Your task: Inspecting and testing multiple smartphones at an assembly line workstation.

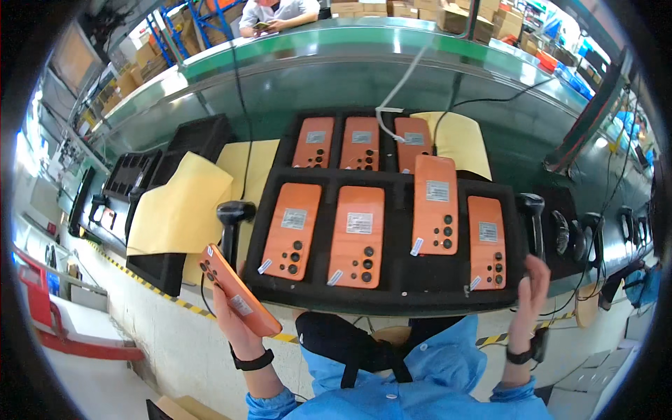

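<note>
Far left on the green tabletop: stacked empty black trays under yellow foam sheets, then a black handheld scanner standing upright on its stand.

Below the tabletop's near edge, held in the left hand: an orange smartphone, back panel up, fingers wrapped around its lower long edges, a small white sticker showing near the palm. Long axis running diagonally, camera end toward the upper left, away from the body. Likely light, rigid and smooth-backed, so slippery and prone to scratching; best gripped by the side edges, clear of the lenses.

Centre: a black foam tray carrying orange phones face down, camera clusters toward the near side, one phone lying across the divider and out of its slot; a second tray behind with three more.

Right: the right hand raised empty beside the tray's near corner, fingers loosely spread, next to a second scanner.
</note>
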`<state>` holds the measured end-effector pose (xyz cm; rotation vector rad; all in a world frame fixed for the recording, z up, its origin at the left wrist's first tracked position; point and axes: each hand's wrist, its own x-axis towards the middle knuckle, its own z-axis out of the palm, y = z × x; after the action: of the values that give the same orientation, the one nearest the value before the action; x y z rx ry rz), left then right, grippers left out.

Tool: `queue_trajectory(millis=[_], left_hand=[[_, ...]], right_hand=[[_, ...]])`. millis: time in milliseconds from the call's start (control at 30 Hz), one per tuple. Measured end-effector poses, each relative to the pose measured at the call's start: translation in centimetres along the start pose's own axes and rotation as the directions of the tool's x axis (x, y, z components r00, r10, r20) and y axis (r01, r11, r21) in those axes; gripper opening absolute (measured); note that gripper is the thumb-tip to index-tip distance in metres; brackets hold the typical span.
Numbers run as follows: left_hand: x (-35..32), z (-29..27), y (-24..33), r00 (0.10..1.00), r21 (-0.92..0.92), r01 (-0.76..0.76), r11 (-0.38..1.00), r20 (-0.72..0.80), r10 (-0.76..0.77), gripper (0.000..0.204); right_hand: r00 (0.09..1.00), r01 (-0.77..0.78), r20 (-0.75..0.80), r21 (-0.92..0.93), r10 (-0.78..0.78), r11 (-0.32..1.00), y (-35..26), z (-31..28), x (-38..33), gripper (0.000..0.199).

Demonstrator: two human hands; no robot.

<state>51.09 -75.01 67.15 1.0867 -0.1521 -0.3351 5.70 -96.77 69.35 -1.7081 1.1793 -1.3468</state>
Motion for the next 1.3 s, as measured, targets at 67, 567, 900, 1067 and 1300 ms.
queue_trajectory(millis=[67,567,900,1067,1300], left_hand=[[0.1,-0.5,-1.1,0.994,-0.009,0.081,0.997,-0.069,-0.082,0.044],[-5.2,5.5,-1.0,0.981,0.088,-0.057,0.994,0.19,0.04,0.054],[-7.0,5.6,-1.4,0.993,-0.027,-0.011,1.0,0.118,0.014,0.055],[-6.6,4.2,-1.7,0.98,-0.081,0.046,0.996,0.199,-0.029,0.055],[-6.5,4.3,-1.6,0.977,-0.168,0.153,0.974,0.172,-0.123,0.052]], right_hand=[[0.996,-0.077,-0.055,-0.007,0.076,0.997,-0.3,2.5,-2.4,0.052],[0.95,-0.113,-0.282,0.101,0.137,0.988,1.0,0.9,-2.8,0.033],[0.92,-0.041,-0.376,0.189,0.111,0.981,2.3,1.7,-1.1,0.021],[0.914,-0.029,-0.4,0.091,0.063,0.995,2.4,1.8,-0.9,0.017],[0.89,-0.022,-0.454,-0.127,-0.039,0.992,2.7,1.8,-0.5,0.011]])
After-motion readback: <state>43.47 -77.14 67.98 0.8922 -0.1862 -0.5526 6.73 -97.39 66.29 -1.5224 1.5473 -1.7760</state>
